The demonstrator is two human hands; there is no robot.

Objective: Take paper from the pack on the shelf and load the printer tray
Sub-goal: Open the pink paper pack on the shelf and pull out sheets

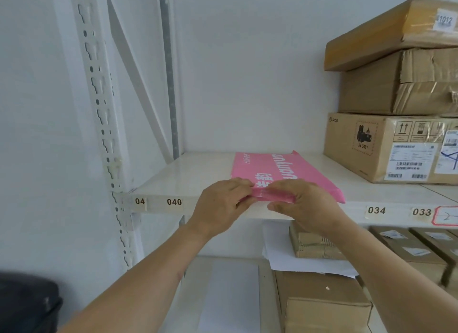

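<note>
A pink paper pack (277, 169) with white lettering lies flat on the white shelf (188, 174), its near end at the shelf's front edge. My left hand (220, 206) pinches the pack's near end from the left. My right hand (304, 203) grips the same end from the right, fingers curled over the wrapper. Both hands touch the wrapper flap between them. The paper inside is hidden by the wrapper. No printer is in view.
Three stacked cardboard boxes (396, 144) stand on the same shelf to the right. The lower shelf holds more boxes (322, 305), loose white sheets (297, 260) and a grey sheet (230, 295). A perforated shelf upright (104, 124) rises at the left.
</note>
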